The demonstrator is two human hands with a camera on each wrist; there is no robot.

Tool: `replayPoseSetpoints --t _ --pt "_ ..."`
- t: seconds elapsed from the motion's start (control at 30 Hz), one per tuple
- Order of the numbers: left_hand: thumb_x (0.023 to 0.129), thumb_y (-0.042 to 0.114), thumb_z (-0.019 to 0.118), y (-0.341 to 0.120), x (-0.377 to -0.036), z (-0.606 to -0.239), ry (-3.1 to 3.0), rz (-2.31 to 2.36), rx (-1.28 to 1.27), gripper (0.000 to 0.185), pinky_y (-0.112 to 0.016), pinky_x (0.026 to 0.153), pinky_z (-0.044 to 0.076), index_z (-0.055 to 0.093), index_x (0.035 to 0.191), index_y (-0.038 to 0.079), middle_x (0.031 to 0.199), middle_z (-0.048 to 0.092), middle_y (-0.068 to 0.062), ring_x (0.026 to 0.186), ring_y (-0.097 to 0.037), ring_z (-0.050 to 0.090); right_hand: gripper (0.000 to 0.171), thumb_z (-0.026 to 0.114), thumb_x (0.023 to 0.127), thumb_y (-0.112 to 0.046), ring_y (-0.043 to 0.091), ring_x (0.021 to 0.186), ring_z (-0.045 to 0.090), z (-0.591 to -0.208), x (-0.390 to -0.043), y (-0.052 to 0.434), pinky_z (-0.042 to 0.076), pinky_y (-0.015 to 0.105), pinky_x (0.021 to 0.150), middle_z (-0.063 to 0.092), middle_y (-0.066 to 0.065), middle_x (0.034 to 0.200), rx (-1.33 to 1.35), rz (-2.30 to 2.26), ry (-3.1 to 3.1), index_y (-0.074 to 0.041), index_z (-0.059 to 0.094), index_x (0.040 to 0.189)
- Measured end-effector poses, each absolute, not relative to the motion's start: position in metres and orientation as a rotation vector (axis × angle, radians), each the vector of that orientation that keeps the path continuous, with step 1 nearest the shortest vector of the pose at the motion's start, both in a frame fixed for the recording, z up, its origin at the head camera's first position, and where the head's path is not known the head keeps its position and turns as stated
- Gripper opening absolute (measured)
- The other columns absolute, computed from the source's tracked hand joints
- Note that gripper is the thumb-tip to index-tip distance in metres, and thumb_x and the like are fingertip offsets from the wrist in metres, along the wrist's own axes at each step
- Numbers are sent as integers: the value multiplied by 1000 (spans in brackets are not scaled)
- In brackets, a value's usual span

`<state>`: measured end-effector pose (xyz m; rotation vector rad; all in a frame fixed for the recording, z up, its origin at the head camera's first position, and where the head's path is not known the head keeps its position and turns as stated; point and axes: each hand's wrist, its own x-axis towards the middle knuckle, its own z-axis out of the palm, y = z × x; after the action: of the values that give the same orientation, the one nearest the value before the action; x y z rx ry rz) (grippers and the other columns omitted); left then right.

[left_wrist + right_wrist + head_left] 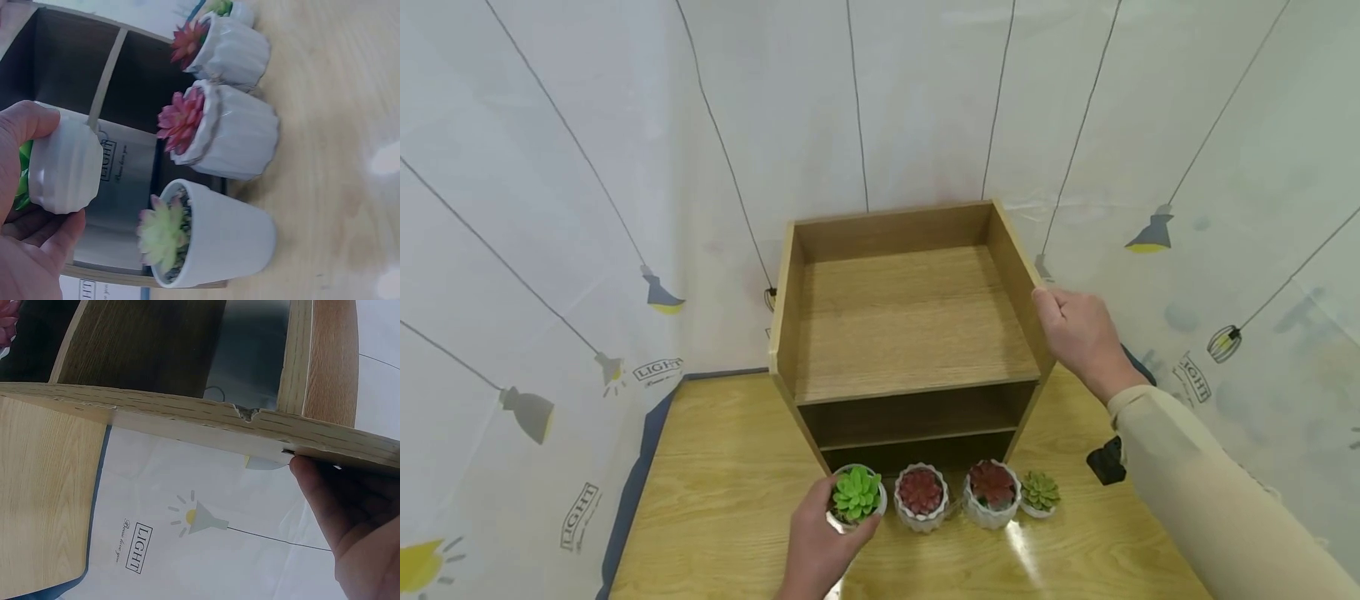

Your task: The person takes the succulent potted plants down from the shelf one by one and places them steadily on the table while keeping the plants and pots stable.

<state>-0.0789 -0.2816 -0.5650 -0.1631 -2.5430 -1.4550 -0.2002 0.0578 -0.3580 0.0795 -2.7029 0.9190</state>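
A light wooden table (722, 467) carries a brown wooden shelf unit (910, 333), open-fronted, standing at the back edge. Just before it sits a row of four small white pots of succulents: bright green (856, 496), red (921, 497), darker red (992, 492) and pale green (1040, 493).

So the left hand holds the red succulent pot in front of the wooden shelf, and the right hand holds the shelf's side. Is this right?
Not quite. The left hand holds the green succulent pot, not a red one; the two red ones stand untouched beside it. The head view shows this. The right hand does hold the side of the wooden shelf.
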Motion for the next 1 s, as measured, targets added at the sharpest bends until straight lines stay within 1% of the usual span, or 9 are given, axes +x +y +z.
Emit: replayPoseSetpoints --t 0.13,0.37,0.6,0.67,0.83,1.0 --pt "68 20 95 -278 -72 -573 -2555 -1437 -157 55 -39 84 60 67 114 6 107 72 -2 98 -20 70 56 33 110 -32 14 47 23 -357 -200 58 24 29 46 29 -4 50 75 920 -2701 -13 34 57" --pt "66 21 96 -272 -63 -585 -2565 -1429 -140 56 -39 86 60 68 112 8 107 72 -1 98 -19 70 56 33 110 -33 14 47 24 -358 -201 58 25 28 46 29 -4 50 72 918 -2705 -14 35 57" --pt "69 26 96 -271 -61 -585 -2675 -1439 -101 55 -43 87 59 67 114 8 109 70 -4 101 -25 69 56 31 110 -32 14 46 23 -359 -200 58 24 29 45 29 -4 50 91 922 -2702 -13 34 57" --pt "69 27 96 -271 -59 -586 -2686 -1432 -98 56 -43 86 59 67 114 8 109 69 -4 101 -26 68 56 31 110 -32 15 46 24 -359 -200 58 24 29 45 29 -4 50 89 925 -2703 -13 34 57" --pt "67 27 96 -270 -55 -595 -2654 -1351 -151 56 -39 81 59 68 111 7 104 66 -2 96 -23 66 56 31 110 -32 15 46 25 -360 -201 58 25 28 45 29 -4 50 87 918 -2703 -13 34 57" --pt "69 30 95 -269 -52 -602 -2695 -1338 -160 58 -39 78 58 67 113 6 105 64 -4 94 -24 65 56 31 109 -31 15 47 25 -360 -201 58 24 28 45 29 -3 51 87 904 -2693 -13 34 57"
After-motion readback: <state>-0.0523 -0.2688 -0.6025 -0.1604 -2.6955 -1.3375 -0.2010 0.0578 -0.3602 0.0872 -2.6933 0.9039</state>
